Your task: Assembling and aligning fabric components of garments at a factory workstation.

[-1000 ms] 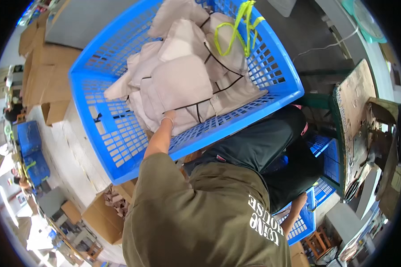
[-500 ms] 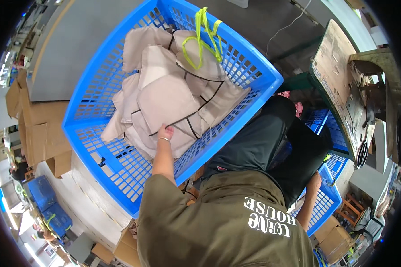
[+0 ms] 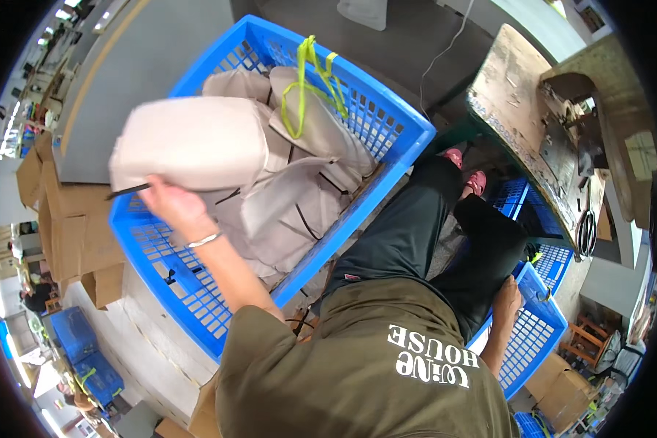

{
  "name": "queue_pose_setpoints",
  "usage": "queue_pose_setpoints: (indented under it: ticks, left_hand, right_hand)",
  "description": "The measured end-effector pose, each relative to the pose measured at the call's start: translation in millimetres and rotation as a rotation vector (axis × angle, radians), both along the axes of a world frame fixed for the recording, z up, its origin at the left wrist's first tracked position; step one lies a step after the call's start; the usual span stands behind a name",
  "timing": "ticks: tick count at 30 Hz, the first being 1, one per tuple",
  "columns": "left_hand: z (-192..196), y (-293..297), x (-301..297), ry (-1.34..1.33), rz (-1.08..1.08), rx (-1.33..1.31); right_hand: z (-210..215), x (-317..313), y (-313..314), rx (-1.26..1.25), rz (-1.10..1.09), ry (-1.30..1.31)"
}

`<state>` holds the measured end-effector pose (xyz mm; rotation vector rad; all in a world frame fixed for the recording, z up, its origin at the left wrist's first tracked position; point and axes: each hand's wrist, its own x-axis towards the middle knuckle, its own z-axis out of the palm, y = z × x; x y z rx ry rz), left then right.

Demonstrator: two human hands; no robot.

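Observation:
My left hand (image 3: 174, 206) grips the edge of a beige fabric piece (image 3: 197, 142) with black trim. The piece is raised above the left part of a big blue plastic basket (image 3: 409, 153), slightly blurred by motion. Under and beside it lie several more beige fabric pieces (image 3: 292, 212) with black strips, heaped in the basket. A yellow-green strap (image 3: 306, 87) is tied over the basket's far rim. My right hand (image 3: 507, 296) is low beside my thigh, close to a second blue basket (image 3: 533, 343); its fingers are mostly hidden.
A worn wooden worktable (image 3: 511, 95) stands at the right, with black scissors (image 3: 585, 233) hanging at its edge. Cardboard boxes (image 3: 80, 219) are stacked left of the big basket. A grey table (image 3: 131, 80) lies beyond it. Blue bins (image 3: 87, 358) stand farther left.
My left hand has moved left and lifted the top beige fabric piece off the heap, turning it leftward. The right hand stays by the thigh.

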<state>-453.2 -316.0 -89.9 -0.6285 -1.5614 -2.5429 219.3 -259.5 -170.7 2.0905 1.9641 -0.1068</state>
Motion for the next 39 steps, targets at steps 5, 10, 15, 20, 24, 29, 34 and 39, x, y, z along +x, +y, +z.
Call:
queue_pose_setpoints:
  ticks: [5,10,15,20,24,29,34,39]
  left_hand:
    - [130.7,-22.5,28.6,0.137,0.153,-0.063]
    - [174.9,-23.2,63.9,0.485,-0.395,-0.58]
    - [157.1,102.5,218.6,0.69,-1.234,-0.823]
    - [144.2,163.2,315.9,0.959,-1.652,-0.641]
    - [151.4,197.1,370.0,1.024,-1.826,-0.675]
    - [148.6,230.3,405.9,1.036,-1.858,-0.747]
    - [154.0,263.3,424.6,1.109,-1.749,-0.779]
    - [126.8,302.2,424.2,1.133,-1.706,-0.767]
  right_hand:
    - [-0.7,6.2,-6.9,0.096,-0.015,-0.05]
    - [60.6,-49.5,8.9,0.347,0.236,0.408]
    - [124.9,-91.1,16.7,0.447,0.28,1.023]
    - [186.1,-94.0,38.1,0.437,0.129,1.538]
    - [190.1,-59.3,54.3,0.398,0.16,1.461]
    - [193.2,-34.9,78.4,0.375,-0.082,1.607]
    - [186.3,-4.7,127.5,0.265,-0.075,1.594]
    - [165.1,-1.1,168.3,0.176,-0.211,1.721]
